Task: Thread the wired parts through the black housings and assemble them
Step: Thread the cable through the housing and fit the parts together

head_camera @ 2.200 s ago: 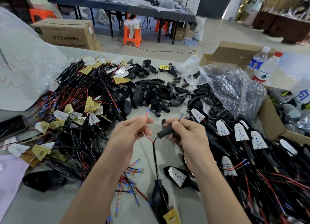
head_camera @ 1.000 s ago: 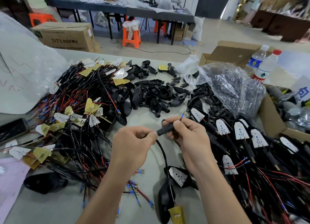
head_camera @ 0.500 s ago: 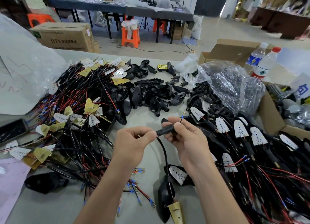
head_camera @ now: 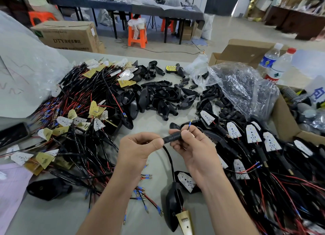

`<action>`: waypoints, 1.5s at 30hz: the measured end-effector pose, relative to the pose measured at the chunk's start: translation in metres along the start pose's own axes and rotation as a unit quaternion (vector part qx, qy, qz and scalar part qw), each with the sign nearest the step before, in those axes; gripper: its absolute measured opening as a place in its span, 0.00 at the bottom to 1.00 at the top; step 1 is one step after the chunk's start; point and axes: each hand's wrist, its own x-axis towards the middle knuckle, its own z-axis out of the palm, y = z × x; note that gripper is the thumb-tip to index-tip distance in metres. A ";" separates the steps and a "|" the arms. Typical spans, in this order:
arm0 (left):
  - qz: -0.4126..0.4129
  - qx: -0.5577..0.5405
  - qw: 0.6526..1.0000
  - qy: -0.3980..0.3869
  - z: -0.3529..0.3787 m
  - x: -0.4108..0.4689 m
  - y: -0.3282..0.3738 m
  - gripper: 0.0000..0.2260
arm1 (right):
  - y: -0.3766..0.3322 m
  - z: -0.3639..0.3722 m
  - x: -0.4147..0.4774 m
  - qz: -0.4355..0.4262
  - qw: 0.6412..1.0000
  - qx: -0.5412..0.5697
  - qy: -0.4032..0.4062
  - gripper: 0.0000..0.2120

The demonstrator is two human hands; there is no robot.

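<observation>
My right hand (head_camera: 194,147) pinches a small black ribbed sleeve (head_camera: 172,137) above the table centre. A blue-tipped wire end (head_camera: 189,123) sticks out past its right end. My left hand (head_camera: 139,147) pinches the black cable (head_camera: 169,160) right at the sleeve's left end. That cable curves down to a black housing (head_camera: 173,206) lying near the front edge, with a yellow LED board (head_camera: 185,220) poking out of it.
A heap of wired LED boards (head_camera: 79,115) fills the left side. Loose black housings (head_camera: 158,97) lie at the centre back. Assembled units (head_camera: 255,146) pile up on the right beside a plastic bag (head_camera: 242,87) and cardboard box (head_camera: 284,122). A phone (head_camera: 13,133) lies far left.
The red and black wires my left hand held up have gone into the sleeve. My left hand has moved right, up against the sleeve's end; a blue tip now shows beyond it.
</observation>
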 end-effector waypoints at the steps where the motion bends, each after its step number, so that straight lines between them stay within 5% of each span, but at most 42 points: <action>1: -0.005 -0.018 1.000 -0.016 -0.003 0.001 -0.002 0.10 | -0.001 -0.001 -0.001 0.001 1.000 0.000 -0.002 0.06; 6: -0.052 -0.115 0.981 -0.145 -0.007 0.006 -0.019 0.20 | -0.001 0.005 -0.004 0.005 0.999 -0.015 -0.042 0.05; 10: -0.060 -0.090 0.986 -0.125 -0.005 0.004 -0.019 0.20 | -0.006 0.006 -0.004 -0.001 0.999 -0.037 -0.026 0.06; 14: -0.044 0.047 0.984 -0.164 -0.001 0.000 -0.009 0.13 | -0.007 0.009 -0.002 -0.029 0.997 -0.070 0.027 0.11; 21: -0.026 0.132 0.987 -0.091 0.012 -0.002 -0.005 0.09 | -0.020 0.018 0.011 -0.095 0.986 -0.102 0.089 0.13; 30: -0.096 -0.027 0.990 -0.096 0.024 -0.008 -0.023 0.11 | -0.031 0.034 0.029 -0.137 0.967 -0.186 0.107 0.09; 33: -0.040 0.112 0.989 -0.088 0.030 -0.010 -0.022 0.13 | -0.023 0.036 0.031 -0.058 0.985 -0.051 0.152 0.09; 36: 0.081 0.383 0.919 -0.055 0.035 -0.008 -0.024 0.12 | -0.014 0.038 0.034 -0.033 0.984 0.016 0.175 0.11; 41: 0.039 0.139 0.989 -0.029 0.031 -0.004 -0.017 0.07 | -0.013 0.040 0.036 -0.047 0.982 -0.091 0.157 0.06; 45: -0.103 -0.111 0.972 -0.180 0.024 -0.003 -0.015 0.09 | -0.020 0.041 0.036 -0.064 0.980 -0.140 0.128 0.04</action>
